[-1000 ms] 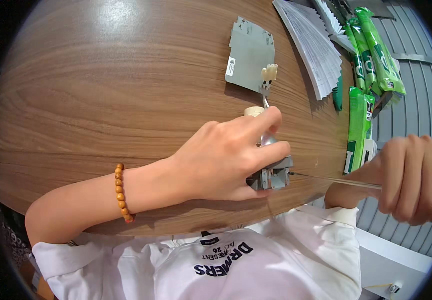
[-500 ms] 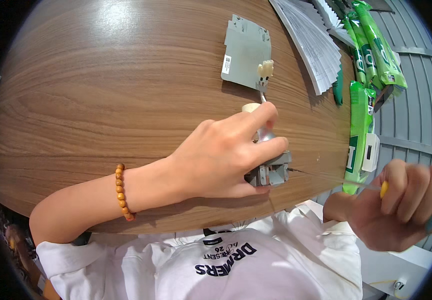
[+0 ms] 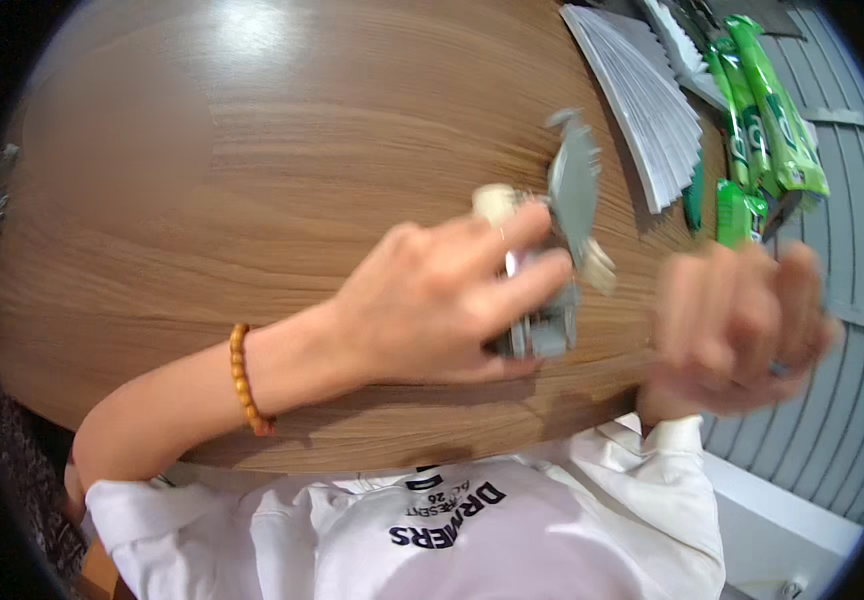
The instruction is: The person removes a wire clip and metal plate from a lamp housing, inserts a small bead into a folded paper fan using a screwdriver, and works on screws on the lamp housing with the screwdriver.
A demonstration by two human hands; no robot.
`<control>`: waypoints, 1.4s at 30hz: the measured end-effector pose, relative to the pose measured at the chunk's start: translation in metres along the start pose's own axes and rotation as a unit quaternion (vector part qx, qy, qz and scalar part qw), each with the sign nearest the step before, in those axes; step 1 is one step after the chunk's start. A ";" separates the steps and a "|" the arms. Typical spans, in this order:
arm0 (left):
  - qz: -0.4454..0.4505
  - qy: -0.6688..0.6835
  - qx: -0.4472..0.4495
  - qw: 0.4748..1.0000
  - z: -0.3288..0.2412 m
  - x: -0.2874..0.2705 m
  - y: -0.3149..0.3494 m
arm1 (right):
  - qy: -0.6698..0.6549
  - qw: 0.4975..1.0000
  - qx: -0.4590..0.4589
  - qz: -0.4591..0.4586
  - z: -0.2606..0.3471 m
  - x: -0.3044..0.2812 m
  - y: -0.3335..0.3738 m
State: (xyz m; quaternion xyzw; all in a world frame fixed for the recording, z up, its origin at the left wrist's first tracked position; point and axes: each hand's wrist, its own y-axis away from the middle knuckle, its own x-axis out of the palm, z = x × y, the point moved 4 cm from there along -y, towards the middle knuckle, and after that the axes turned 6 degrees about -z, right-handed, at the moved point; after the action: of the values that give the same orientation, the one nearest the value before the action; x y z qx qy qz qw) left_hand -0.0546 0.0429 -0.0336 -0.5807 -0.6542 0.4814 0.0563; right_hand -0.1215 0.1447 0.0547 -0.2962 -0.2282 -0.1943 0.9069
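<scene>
My left hand (image 3: 442,300) grips a small grey lamp-like unit (image 3: 549,335) on the table, its fingers spread over a shiny rounded part. A cream round piece (image 3: 495,203) sticks out beyond the fingers. Just to the right, a thin grey plate (image 3: 576,180) stands tilted up, blurred; a cream connector (image 3: 598,268) is by its lower end. Whether plate and unit are joined is unclear. My right hand (image 3: 742,325) hovers at the right over the table edge, smeared by motion. Its fingers look curled, and what they hold cannot be made out.
A fanned stack of white paper (image 3: 642,110) lies at the far right of the wooden table (image 3: 182,230). Beside it are a green handle-like thing (image 3: 693,195) and several green packets (image 3: 777,120). The table's rounded near edge borders my white shirt (image 3: 372,540).
The grey plate, flat on the table before, now stands tilted nearer the unit. My right hand has moved left and up; the thin-shafted, yellow-handled screwdriver it held no longer shows.
</scene>
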 end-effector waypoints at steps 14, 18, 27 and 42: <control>-0.019 0.019 -0.022 0.999 -0.005 0.002 -0.004 | 0.047 0.991 -0.044 -0.120 0.087 -0.041 0.068; -0.023 0.014 -0.002 1.000 -0.003 -0.004 0.002 | 0.098 0.974 -0.104 -0.174 0.072 -0.059 0.084; -0.061 -0.112 -0.014 0.992 -0.012 -0.052 0.009 | 0.140 0.985 -0.024 -0.097 0.098 -0.084 0.094; 0.011 -0.092 0.036 0.995 -0.026 -0.041 0.021 | -0.029 0.996 0.055 0.068 0.101 -0.093 0.096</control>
State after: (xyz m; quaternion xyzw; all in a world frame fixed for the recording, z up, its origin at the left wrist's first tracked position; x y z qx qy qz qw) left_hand -0.0102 0.0208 -0.0145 -0.5389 -0.6323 0.5564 0.0115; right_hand -0.1814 0.3003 0.0350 -0.2663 -0.2445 -0.1102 0.9258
